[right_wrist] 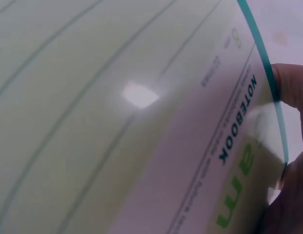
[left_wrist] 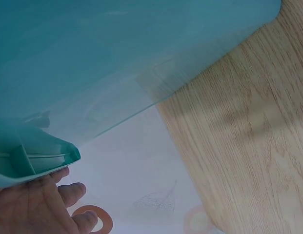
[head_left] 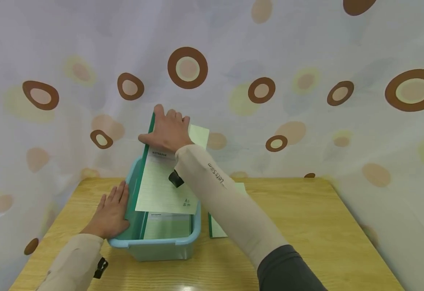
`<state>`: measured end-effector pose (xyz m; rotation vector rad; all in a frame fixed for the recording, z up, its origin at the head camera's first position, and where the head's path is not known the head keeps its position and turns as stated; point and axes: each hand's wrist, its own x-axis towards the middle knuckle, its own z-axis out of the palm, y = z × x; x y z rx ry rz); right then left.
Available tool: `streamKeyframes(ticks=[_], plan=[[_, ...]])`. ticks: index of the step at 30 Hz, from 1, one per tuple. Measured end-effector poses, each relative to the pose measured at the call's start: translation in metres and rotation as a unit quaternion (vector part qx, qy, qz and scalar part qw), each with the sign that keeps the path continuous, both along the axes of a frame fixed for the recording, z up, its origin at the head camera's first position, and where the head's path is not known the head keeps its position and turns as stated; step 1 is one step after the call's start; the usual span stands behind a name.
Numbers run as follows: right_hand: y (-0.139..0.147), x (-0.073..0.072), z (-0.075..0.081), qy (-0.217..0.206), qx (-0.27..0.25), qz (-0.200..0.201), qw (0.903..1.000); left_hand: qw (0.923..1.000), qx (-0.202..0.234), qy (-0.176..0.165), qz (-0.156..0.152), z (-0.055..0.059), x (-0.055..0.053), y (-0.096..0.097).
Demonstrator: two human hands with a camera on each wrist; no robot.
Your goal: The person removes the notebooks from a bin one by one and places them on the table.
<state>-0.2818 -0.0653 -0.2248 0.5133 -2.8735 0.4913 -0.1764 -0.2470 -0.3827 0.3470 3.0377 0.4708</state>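
My right hand (head_left: 170, 130) grips a pale green notebook (head_left: 166, 182) by its top, thumb at the dark green spine. The notebook is tilted up over a light blue plastic bin (head_left: 161, 242), its lower edge overlapping the bin's opening. Close up in the right wrist view, the cover (right_wrist: 107, 107) shows printed lines and the word NOTEBOOK, with the fingers at the green edge. My left hand (head_left: 109, 213) rests on the bin's left rim with its fingers extended; the left wrist view shows fingers beside the rim (left_wrist: 53, 171). Another notebook (head_left: 166, 227) lies inside the bin.
On the wooden table (head_left: 306, 226), right of the bin, lies another green-spined notebook (head_left: 217, 227), partly covered by my right forearm. Behind the table hangs a pale cloth (head_left: 226, 48) with brown and cream oval patterns.
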Motion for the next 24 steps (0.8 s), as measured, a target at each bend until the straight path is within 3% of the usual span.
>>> streamKeyframes(ticks=[5, 10, 16, 24], plan=[[0.033, 0.004, 0.027, 0.012, -0.021, -0.001, 0.9997, 1.0, -0.001, 0.0, -0.003, 0.001, 0.0, -0.001], [0.08, 0.0, 0.03, 0.02, -0.031, -0.006, 0.9993, 0.9999, -0.003, -0.014, -0.003, 0.003, -0.002, -0.001], [0.143, -0.01, -0.003, 0.024, -0.03, -0.012, 0.9992, 0.9997, -0.003, -0.023, -0.001, 0.004, -0.002, -0.001], [0.221, -0.027, -0.068, -0.001, -0.013, -0.036, 0.9993, 0.9995, 0.0, -0.03, -0.002, 0.004, -0.001, 0.0]])
